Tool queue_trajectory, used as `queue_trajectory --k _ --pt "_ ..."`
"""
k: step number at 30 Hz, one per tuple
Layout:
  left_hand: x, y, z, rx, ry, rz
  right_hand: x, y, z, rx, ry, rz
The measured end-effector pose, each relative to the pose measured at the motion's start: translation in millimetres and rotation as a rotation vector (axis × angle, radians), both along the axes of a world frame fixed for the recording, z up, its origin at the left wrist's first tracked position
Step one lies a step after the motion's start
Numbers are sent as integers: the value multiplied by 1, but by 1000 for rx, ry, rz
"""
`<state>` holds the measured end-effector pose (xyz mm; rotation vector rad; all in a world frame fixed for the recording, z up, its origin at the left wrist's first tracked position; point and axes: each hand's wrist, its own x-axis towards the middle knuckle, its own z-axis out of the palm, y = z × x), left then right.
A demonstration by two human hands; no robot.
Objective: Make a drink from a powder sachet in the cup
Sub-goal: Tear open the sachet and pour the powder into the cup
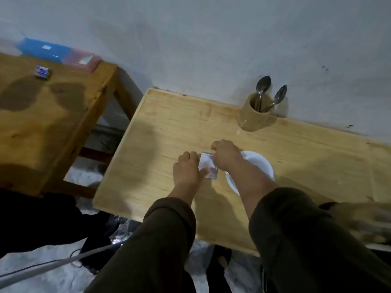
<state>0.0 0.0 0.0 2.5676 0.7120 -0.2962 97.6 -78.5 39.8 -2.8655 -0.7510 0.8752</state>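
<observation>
A small pale sachet (208,167) is held between both hands above the middle of the wooden table (160,132). My left hand (187,169) pinches its left edge with the thumb on its lower part. My right hand (225,154) grips its top right corner. Just right of the hands, partly hidden under my right forearm, stands a white round vessel (259,163); whether it is a cup or a saucer I cannot tell.
A wooden holder (255,116) with two metal spoons (263,84) stands at the back by the wall. A second wooden table (42,115) at the left carries a blue box (45,50), a pink box (83,60) and a small packet (43,72).
</observation>
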Motion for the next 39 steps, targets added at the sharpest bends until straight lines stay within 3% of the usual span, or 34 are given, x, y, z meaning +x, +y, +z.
queue_trajectory --k 9,15,19,26,39 --pt "2 4 -11 -101 -33 77 -2 7 -12 -67 -60 -35" --pt "11 8 -1 -225 -102 142 2 8 10 91 21 -78" --pt "19 15 24 -290 -265 206 9 2 41 235 3 -173" --pt "40 27 80 -345 -532 85 12 -11 107 350 -95 -221" --pt "48 0 175 -395 -615 -139 -18 -41 183 633 -360 -437"
